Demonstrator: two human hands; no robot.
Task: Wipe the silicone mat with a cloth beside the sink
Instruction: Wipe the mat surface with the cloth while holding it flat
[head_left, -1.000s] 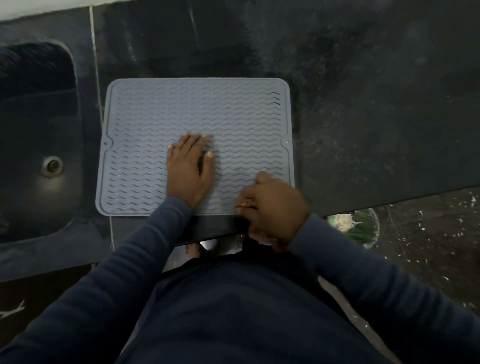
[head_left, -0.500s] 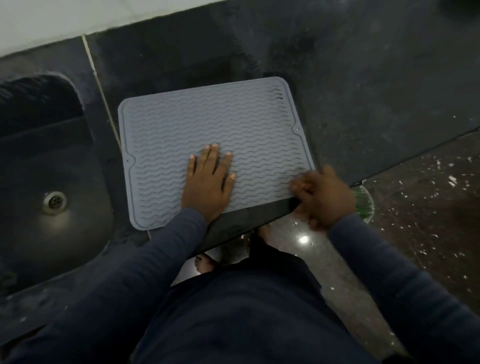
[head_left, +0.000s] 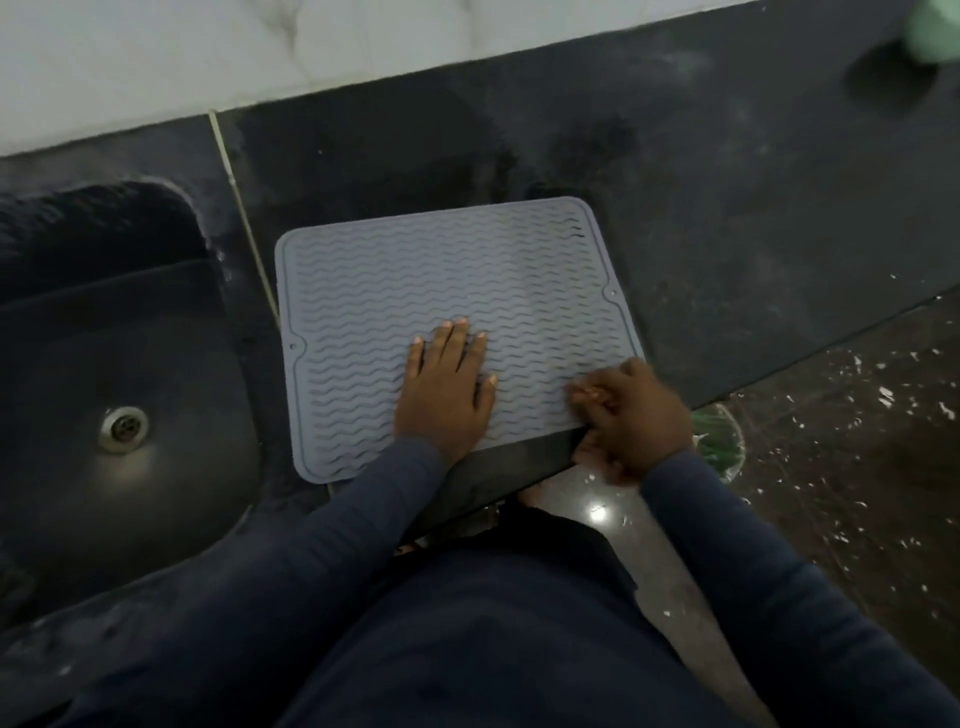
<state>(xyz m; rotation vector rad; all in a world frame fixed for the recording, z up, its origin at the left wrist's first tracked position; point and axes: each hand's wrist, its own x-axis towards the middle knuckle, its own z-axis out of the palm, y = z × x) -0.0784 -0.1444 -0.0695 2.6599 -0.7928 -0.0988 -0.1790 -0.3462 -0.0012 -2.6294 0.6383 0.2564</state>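
Note:
A grey silicone mat (head_left: 415, 275) with wavy ridges lies flat on the dark counter (head_left: 727, 208), just right of the sink (head_left: 78, 364). My left hand (head_left: 447, 389) rests palm down on the mat's near half, fingers spread, holding nothing. My right hand (head_left: 631, 415) is curled at the mat's near right corner by the counter's front edge, fingers on top and thumb below, pinching that corner. No cloth is in view.
The dark sink has a metal drain (head_left: 122, 427). A white tiled wall (head_left: 260, 57) runs along the back. A blurred green object (head_left: 935, 26) sits at the far right of the counter. A green and white thing (head_left: 722, 447) lies on the speckled floor below.
My right hand slid from the middle of the mat's near edge to its near right corner. My left hand stayed flat on the mat. The view tilted up and left.

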